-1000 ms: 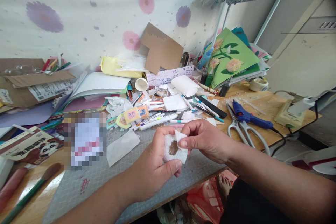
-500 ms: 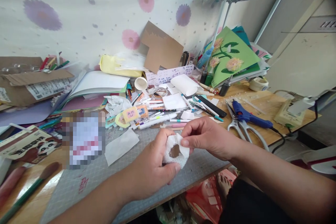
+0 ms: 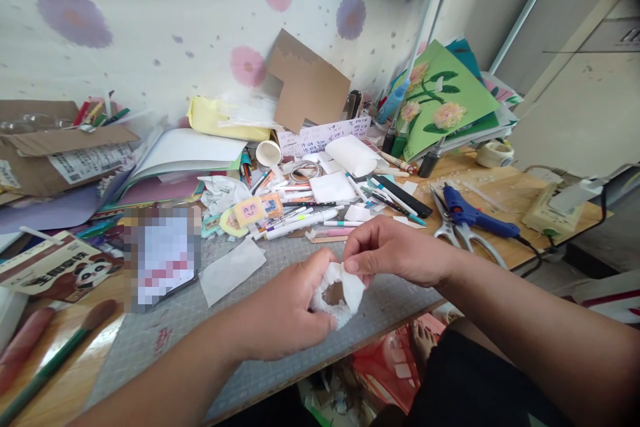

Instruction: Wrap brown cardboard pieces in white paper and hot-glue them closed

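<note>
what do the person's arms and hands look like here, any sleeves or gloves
Both the left hand and the right hand are bare, with no gloves, rings or watch visible. Both forearms are uncovered up to the frame edge, so no sleeves show. Fingernails are short and unpainted.

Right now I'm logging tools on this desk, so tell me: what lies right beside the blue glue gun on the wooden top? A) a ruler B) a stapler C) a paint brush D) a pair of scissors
D: the scissors with pale handles lie against the blue glue gun on the wooden desk, right of the hands.
</note>
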The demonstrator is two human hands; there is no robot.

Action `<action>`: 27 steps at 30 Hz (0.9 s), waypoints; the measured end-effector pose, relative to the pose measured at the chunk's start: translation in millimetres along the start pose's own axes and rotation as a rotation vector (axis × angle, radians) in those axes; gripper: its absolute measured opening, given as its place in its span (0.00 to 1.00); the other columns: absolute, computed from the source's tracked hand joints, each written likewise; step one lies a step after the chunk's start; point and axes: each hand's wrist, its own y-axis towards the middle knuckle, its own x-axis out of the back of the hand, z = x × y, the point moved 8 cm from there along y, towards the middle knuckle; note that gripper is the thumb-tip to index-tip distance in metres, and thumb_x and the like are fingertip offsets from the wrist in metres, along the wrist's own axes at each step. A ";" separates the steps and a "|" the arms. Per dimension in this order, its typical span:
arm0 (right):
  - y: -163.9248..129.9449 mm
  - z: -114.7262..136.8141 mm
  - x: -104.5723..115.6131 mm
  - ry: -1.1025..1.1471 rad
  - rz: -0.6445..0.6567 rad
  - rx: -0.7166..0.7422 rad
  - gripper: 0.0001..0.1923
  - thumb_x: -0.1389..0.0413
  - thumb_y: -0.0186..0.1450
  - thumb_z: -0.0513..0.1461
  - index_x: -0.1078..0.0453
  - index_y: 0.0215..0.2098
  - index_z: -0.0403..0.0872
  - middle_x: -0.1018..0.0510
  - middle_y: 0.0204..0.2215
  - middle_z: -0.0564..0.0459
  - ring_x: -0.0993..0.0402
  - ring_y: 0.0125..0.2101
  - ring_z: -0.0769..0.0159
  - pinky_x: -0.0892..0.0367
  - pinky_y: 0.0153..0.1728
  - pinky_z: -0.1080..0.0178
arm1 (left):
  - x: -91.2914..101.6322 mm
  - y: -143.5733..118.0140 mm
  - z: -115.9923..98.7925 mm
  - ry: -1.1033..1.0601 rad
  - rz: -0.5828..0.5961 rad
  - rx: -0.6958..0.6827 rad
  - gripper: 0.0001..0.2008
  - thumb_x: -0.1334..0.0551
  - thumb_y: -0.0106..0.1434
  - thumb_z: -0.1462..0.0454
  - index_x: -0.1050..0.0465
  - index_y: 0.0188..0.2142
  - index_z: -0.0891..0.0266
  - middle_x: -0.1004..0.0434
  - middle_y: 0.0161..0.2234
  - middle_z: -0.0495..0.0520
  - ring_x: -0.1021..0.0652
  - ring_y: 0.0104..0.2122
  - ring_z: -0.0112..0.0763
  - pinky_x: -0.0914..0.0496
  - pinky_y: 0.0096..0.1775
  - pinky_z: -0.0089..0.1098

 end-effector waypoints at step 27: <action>-1.0 -0.3 -1.5 -0.037 -0.273 0.162 0.10 0.41 0.53 0.33 0.32 0.35 0.45 0.28 0.28 0.55 0.33 0.28 0.70 0.36 0.28 0.67 | 8.5 5.1 18.0 -0.423 -0.218 0.045 0.14 0.42 0.57 0.69 0.39 0.43 0.61 0.28 0.24 0.45 0.27 0.21 0.26 0.30 0.25 0.29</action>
